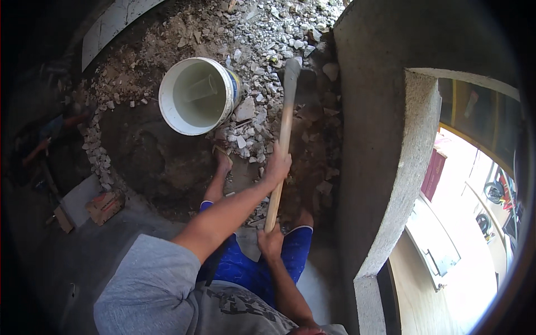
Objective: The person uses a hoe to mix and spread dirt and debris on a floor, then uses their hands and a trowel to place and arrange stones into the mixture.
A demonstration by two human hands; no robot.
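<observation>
My left hand (277, 166) is closed around the middle of a long wooden tool handle (284, 130), and my right hand (270, 241) grips its lower end. The tool's grey-coated metal head (291, 72) is at the upper middle, over broken rubble (254, 111) beside the wall. Left of the tool stands a white bucket (166, 96) of cloudy water with a clear container in it. My bare leg and foot show below the bucket, among dark soil and pale stone pieces.
A rough concrete wall (368, 128) with a framed opening (416, 123) runs along the right, with pale boards and assorted objects beyond it. Tools (44, 167), a flat slab (78, 198) and a brown block (105, 205) lie at left. A pale panel (106, 28) is at upper left.
</observation>
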